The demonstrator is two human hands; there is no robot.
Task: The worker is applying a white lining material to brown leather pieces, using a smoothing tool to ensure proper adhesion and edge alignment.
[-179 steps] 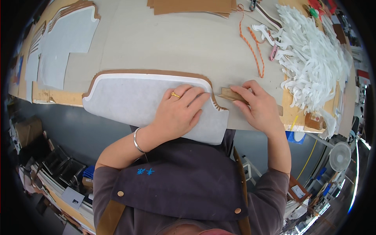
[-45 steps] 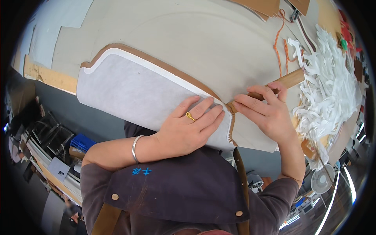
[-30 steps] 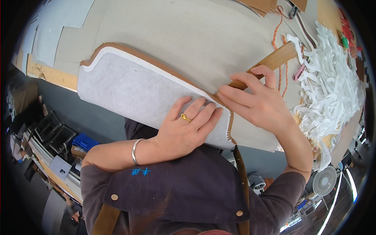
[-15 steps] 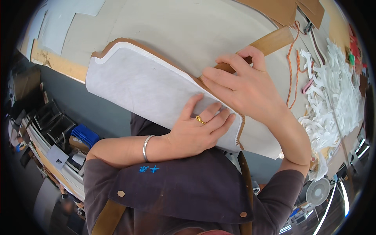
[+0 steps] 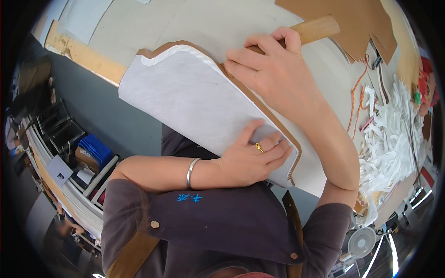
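Note:
A large panel with a white lining (image 5: 181, 92) and a brown folded edge (image 5: 248, 92) lies at a slant over the table's near edge. My left hand (image 5: 257, 155), with a gold ring, rests on the lining near its right end, fingers spread. Along the far edge, my right hand (image 5: 282, 74) is wrapped round a flat wooden stick (image 5: 320, 28). One end of the stick juts out to the upper right; the other is at the brown edge, partly hidden by my fingers. Small pleats show in the brown edge at the right corner.
Brown sheets (image 5: 345, 28) lie at the far right of the table. Nearer me are orange cord (image 5: 353, 99) and a heap of white strips (image 5: 389, 139). A blue crate (image 5: 95, 150) stands off to the left, and a fan (image 5: 361, 242) at lower right.
My right hand and the stick have moved left and away from me along the brown edge. My left hand stays on the lining; the whole view has shifted somewhat.

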